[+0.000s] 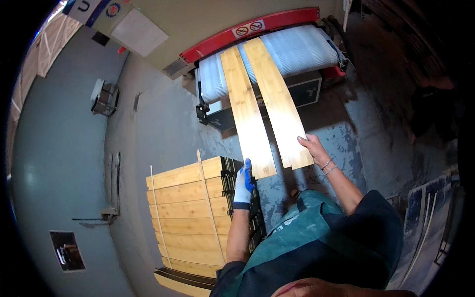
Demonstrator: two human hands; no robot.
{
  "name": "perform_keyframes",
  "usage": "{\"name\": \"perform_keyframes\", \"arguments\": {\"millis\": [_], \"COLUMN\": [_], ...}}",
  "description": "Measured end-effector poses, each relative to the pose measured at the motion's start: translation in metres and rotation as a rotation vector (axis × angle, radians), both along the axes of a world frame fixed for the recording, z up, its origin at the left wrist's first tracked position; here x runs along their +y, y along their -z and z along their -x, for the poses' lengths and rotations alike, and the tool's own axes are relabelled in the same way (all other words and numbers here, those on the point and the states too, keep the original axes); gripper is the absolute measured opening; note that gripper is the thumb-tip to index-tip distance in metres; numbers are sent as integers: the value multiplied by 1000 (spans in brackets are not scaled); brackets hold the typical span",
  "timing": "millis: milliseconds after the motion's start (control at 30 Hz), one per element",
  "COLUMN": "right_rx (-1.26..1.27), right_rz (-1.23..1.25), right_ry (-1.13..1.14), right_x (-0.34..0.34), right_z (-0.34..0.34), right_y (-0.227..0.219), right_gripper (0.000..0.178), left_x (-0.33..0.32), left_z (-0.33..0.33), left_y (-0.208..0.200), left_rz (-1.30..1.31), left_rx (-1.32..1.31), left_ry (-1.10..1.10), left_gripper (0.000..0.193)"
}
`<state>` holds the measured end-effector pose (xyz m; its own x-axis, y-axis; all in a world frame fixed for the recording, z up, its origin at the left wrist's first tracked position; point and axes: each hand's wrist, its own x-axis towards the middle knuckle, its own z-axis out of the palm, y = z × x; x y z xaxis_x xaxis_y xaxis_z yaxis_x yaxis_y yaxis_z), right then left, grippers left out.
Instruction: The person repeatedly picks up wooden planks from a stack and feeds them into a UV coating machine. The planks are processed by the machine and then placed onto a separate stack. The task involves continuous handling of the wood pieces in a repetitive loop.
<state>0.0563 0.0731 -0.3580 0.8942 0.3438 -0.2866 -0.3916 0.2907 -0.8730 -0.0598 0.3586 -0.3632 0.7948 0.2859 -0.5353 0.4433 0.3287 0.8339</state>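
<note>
Two long pale bamboo-like planks stretch side by side from my hands to a machine's conveyor belt (307,52), where their far ends rest. My left hand (243,183), in a white and blue glove, grips the near end of the left plank (243,104). Bare and with a bracelet at the wrist, my right hand (313,147) holds the outer edge of the right plank (277,99), thumb on top. A narrow gap separates the planks. The fingers beneath both planks are hidden.
A stack of similar planks (188,213), with thin strips (207,198) laid across it, stands at my left. The machine's red crossbar (208,45) spans above the belt. A grey panel (420,227) with thin strips lies at the lower right. A wall (59,148) runs along the far left.
</note>
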Motion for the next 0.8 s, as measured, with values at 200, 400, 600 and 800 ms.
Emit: {"name": "perform_keyframes", "arguments": {"millis": [200, 400, 600, 800], "right_rx": [47, 49, 284, 303], "right_rz": [-96, -238, -574, -902], "right_ry": [-38, -11, 97, -155], "right_x": [16, 5, 12, 22], "right_z": [-24, -37, -41, -76], "right_y": [-16, 3, 8, 46], "right_gripper": [30, 32, 18, 32], "left_x": [26, 14, 27, 57], "left_z": [-25, -55, -59, -68], "left_y": [43, 5, 35, 90], "left_rz": [-262, 254, 718, 1168], "left_rx": [-101, -88, -224, -700], "left_ry": [-8, -114, -192, 69], "left_gripper": [58, 51, 51, 39]}}
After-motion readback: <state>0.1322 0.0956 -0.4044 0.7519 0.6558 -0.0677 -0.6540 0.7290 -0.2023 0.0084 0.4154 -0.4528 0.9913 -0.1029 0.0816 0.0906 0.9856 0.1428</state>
